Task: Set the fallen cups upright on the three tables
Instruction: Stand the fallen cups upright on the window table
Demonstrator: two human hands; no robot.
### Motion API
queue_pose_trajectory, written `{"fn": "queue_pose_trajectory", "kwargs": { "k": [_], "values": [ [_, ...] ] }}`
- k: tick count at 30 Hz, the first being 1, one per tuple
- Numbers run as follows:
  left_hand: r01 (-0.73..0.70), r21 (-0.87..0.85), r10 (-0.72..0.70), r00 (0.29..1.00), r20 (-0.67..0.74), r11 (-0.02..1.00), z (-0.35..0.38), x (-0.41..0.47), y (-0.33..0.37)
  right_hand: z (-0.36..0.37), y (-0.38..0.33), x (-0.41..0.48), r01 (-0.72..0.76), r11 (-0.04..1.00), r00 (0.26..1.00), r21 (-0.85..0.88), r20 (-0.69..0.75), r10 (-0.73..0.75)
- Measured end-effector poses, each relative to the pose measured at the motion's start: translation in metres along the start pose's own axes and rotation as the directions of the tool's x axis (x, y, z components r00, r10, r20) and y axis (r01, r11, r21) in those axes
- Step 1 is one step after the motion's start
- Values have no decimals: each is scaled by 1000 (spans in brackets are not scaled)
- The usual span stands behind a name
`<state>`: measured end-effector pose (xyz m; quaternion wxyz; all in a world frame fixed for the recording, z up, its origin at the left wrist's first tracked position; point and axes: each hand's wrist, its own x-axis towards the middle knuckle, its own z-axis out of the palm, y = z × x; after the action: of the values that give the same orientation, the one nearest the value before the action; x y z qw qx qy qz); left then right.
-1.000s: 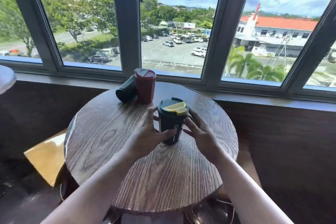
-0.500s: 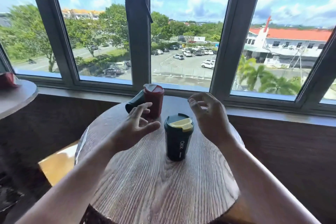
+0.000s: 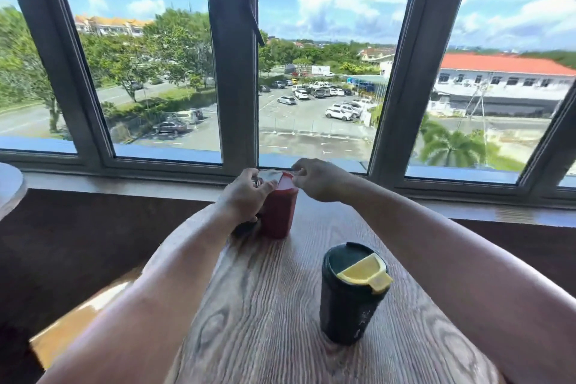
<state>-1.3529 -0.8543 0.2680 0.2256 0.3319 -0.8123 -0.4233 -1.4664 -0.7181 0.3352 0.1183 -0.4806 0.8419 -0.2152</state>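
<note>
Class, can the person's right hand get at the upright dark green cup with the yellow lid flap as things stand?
Probably yes. The dark green cup with the yellow lid flap stands alone on the round wooden table, nothing around it; the right hand would only need to draw back from the red cup.

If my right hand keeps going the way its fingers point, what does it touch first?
Probably the lid of the upright red cup: the right hand points left at its rim, fingertips about there already. Contact is unclear.

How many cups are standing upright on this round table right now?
2: the red cup at the window edge between both hands, and the dark cup with yellow flap nearer the camera. The left hand may hide another.
</note>
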Motion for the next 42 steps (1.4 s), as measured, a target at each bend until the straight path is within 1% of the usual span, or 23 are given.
{"fn": "queue_pose_trajectory", "kwargs": {
  "k": [3, 5, 8, 11, 13, 15, 18, 20, 22, 24, 26, 33, 37, 41, 42],
  "values": [
    [11, 26, -11, 1000, -11, 1000, 10, 28, -15, 12, 3, 26, -60, 994, 998, -91, 20, 62],
    [20, 7, -20, 1000, 9, 1000, 13, 41, -20, 17, 5, 38, -80, 991, 996, -109, 25, 83],
    [26, -67, -22, 997, 70, 997, 11, 49, -13, 19, 11, 47, -93, 995, 996, -36, -3, 93],
    [-29, -114, 43, 991, 128, 993, 12, 57, -7, 17, 20, 47, -115, 993, 992, -12, -47, 115],
    [-90, -119, 111, 977, 180, 989, 16, 57, -2, 13, 28, 43, -136, 990, 990, 42, -22, 137],
    [-117, -158, 153, 958, 243, 980, 23, 53, 4, 5, 35, 35, -183, 976, 983, 117, 29, 181],
    [-151, -190, 210, 915, 344, 970, 30, 46, 9, -5, 48, 19, -184, 977, 981, 106, 87, 175],
    [-161, -216, 242, 868, 435, 963, 34, 41, 17, -9, 58, 5, -166, 980, 982, 112, 110, 154],
    [-110, -291, 251, 824, 508, 950, 34, 35, 24, -10, 64, -8, -166, 970, 979, 176, 150, 141],
    [-64, -325, 252, 775, 579, 943, 40, 31, 29, -10, 73, -20, -171, 953, 975, 249, 182, 127],
    [-63, -345, 280, 728, 626, 936, 47, 28, 30, -7, 81, -28, -173, 944, 974, 282, 192, 122],
    [-40, -404, 323, 675, 663, 914, 64, 17, 38, -10, 100, -50, -118, 954, 985, 274, 157, 77],
    [-113, -392, 352, 704, 617, 913, 76, 11, 43, -9, 117, -54, -80, 979, 993, 187, 104, 62],
    [-158, -375, 365, 727, 582, 913, 80, 8, 46, -3, 131, -57, -61, 968, 995, 245, 92, 39],
    [-170, -372, 367, 742, 561, 913, 80, 8, 45, -2, 132, -58, -62, 963, 995, 263, 86, 40]
  ]
}}
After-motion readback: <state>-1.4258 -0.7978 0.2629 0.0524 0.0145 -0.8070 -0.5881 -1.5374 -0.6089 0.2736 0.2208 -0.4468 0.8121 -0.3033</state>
